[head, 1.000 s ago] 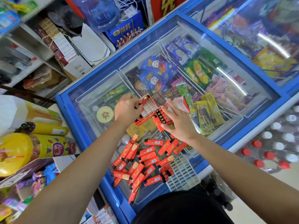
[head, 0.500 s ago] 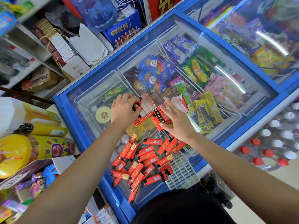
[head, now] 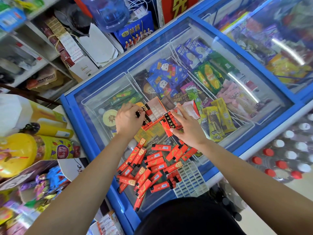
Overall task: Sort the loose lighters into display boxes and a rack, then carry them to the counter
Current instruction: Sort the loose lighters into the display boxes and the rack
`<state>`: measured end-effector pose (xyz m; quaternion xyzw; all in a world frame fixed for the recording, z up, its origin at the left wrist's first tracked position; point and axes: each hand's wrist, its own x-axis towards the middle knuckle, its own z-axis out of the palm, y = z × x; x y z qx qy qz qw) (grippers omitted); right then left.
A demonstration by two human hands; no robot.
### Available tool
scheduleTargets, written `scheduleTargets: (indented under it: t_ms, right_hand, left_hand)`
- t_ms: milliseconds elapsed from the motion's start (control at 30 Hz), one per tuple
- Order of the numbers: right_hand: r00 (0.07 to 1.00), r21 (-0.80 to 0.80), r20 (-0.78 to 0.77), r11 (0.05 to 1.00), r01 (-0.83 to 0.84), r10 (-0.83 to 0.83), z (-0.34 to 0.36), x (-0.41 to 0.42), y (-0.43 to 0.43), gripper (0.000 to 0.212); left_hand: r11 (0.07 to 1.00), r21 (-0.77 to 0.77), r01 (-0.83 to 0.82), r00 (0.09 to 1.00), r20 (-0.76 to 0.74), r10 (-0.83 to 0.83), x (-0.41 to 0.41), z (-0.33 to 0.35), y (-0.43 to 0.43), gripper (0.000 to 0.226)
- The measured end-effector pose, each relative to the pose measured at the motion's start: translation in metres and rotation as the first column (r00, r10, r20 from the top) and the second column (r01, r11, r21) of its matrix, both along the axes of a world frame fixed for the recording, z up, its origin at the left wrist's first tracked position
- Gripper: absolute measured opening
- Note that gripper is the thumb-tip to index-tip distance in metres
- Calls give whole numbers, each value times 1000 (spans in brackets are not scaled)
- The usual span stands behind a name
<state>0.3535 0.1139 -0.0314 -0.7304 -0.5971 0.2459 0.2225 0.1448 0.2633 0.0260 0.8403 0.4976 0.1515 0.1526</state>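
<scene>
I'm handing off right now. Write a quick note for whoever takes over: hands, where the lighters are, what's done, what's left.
Left hand grips lighters at the left display box, which holds only a few.
Right hand rests with fingers spread on the right display box, which has one row filled.
Loose lighters lie piled on the freezer lid. The white rack beside them holds a few.
Left to do: box and rack the pile, then carry everything to the counter.
</scene>
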Motion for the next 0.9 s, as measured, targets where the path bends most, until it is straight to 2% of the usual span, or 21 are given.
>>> scheduleTargets:
  t_ms: [100, 200, 300, 400, 467, 533, 633, 767, 833, 900]
  right_hand:
    - [997, -29, -69, 999, 27, -29, 11, 2, 3, 70]
    - [994, 67, -90, 995, 69, -63, 25, 2, -3, 53]
    - [992, 154, -124, 987, 51, -32, 33, -3, -20, 36]
    - [994, 68, -89, 996, -54, 60, 27, -5, -43, 26]
    - [989, -95, -54, 986, -139, 134, 19, -6, -57, 34]
    - [977, -289, 19, 936, -200, 214, 14, -9, -69, 56]
    - [938, -430, 127, 870, -241, 323, 12, -17, -78, 78]
    - [874, -473, 234, 835, -281, 426, 12, -30, -71, 83]
    - [825, -475, 290, 822, -316, 484, 9, -36, -66, 83]
    - [809, -457, 311, 825, -333, 499, 9, -40, -58, 78]
  left_hand:
    - [1000, 9, -12, 993, 120, 10, -11, 2, -19, 5]
    - [998, -32, -48, 981, 186, 53, -28, 0, -50, 6]
    - [991, -104, -84, 978, 183, 102, -51, -13, -84, 8]
    - [972, -196, -130, 981, 117, 155, -78, -33, -114, 17]
    - [966, -223, -133, 990, 20, 141, -92, -43, -130, 31]
    - [955, -260, -141, 988, -99, 120, -101, -48, -145, 53]
    - [916, -358, -182, 962, -259, 90, -105, -48, -163, 87]
    - [896, -433, -103, 936, -346, -59, -109, -51, -174, 119]
    - [905, -423, -49, 907, -398, -137, -114, -53, -174, 122]
    - [923, -385, -16, 909, -391, -147, -117, -54, -173, 113]
